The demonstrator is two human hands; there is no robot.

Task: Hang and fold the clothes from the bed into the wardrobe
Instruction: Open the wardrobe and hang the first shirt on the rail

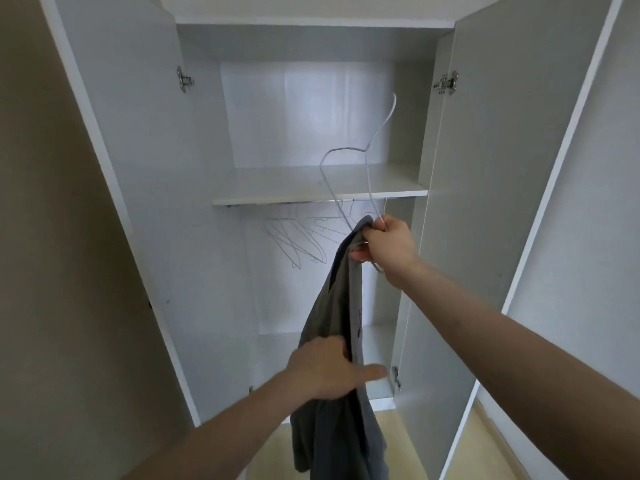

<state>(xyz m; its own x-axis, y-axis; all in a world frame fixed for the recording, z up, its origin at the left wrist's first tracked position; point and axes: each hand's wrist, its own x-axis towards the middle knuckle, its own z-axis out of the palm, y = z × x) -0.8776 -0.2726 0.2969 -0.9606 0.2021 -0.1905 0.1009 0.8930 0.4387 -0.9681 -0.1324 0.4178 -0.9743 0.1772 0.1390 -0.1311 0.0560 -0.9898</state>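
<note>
A white wardrobe (138, 140) stands with both doors swung wide, between beige walls, above a pale wood floor (391, 431). Inside, a shelf (311, 188) crosses the middle; under it several empty wire hangers (298, 240) hang in a bunch, left of the right hand's grip. The right hand (389, 245) is closed, pinching together the top edge of a grey garment (343, 306) and the lower end of a white wire hanger (349, 174), which rises above the grip, tilted, its hook up in front of the upper compartment. The garment hangs straight down from that grip towards the floor. Lower down, the left hand (329, 368) rests on the cloth with thumb stretched out, the fingers hidden behind the fabric.
</note>
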